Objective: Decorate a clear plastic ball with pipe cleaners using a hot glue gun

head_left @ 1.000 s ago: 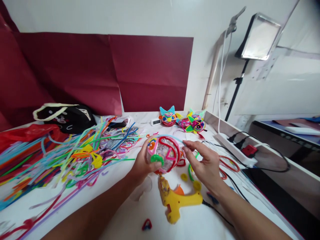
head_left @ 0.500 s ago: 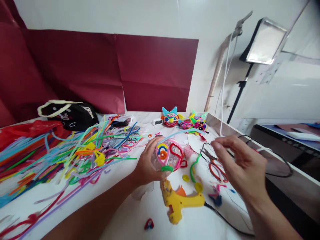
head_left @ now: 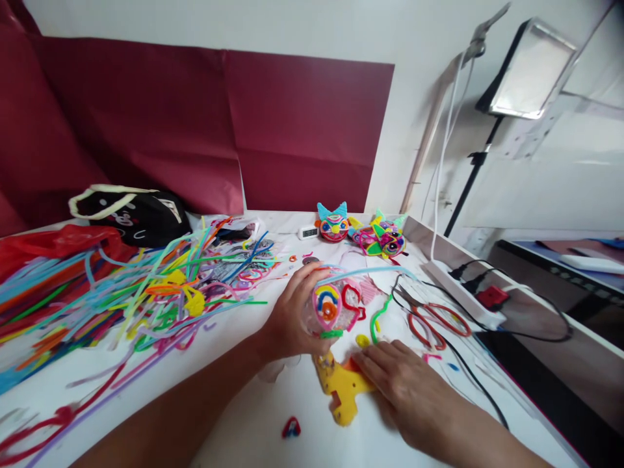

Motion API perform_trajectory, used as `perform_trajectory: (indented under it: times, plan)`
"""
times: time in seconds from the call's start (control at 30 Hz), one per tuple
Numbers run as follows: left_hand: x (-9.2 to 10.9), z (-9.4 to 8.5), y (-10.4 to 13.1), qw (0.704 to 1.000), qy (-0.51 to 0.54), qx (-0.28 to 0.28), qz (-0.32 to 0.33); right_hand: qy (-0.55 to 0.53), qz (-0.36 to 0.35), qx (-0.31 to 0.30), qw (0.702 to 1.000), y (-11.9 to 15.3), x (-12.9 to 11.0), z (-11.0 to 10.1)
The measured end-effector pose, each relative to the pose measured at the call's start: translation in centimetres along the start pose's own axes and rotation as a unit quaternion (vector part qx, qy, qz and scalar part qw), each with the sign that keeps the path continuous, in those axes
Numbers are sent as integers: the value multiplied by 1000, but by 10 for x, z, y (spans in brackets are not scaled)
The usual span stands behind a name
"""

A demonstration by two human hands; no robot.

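My left hand point(head_left: 292, 315) is wrapped around a clear plastic bottle point(head_left: 347, 318) decorated with bent pipe cleaners. Its near face carries a pink teardrop outline with a blue, yellow and orange spiral inside, beside a red loop. A light blue pipe cleaner point(head_left: 370, 270) stretches from its top to the right. Low over the table, my right hand point(head_left: 404, 383) covers the right end of a yellow glue gun point(head_left: 344, 393). Its fingers are pressed together, with the tips at an orange piece point(head_left: 351, 364) behind the gun. The thumb and whatever it grips are hidden.
Red-handled scissors point(head_left: 429, 318) lie to the right, near a white power strip point(head_left: 463, 296) with cords. Many loose pipe cleaners point(head_left: 146, 305) cover the left side. Finished pipe-cleaner figures point(head_left: 333, 222) stand at the back. A small red-and-blue triangle point(head_left: 291, 428) lies in front.
My right hand has come down and left from above the scissors onto the glue gun area. The bottle has shifted slightly right and turned a little in my left hand.
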State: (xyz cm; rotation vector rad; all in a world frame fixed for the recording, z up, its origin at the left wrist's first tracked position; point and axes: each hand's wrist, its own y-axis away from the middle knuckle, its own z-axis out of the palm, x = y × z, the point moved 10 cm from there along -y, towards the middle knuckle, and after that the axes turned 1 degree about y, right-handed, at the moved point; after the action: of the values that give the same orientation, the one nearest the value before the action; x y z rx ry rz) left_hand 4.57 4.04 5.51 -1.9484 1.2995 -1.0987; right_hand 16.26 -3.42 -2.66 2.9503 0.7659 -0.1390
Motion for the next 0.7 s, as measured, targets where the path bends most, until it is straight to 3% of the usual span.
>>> perform_trajectory:
  times: [0.2,0.33,0.43,0.6,0.7]
  plan:
    - [1,-4,0,1000,-29,8,5,21,-7,29,999,-7,-8,7]
    - [3,-12,-4,998,-56,33,17,9,-1,52,999,2,-5,-2]
    - [5,-19,-6,995,-72,61,27,5,-22,112,993,21,-2,-23]
    - [-2,-22,-6,994,-81,76,2,17,-88,304,948,67,-5,-77]
    - [-1,-18,-4,994,-84,68,7,2,-90,356,930,77,-4,-95]
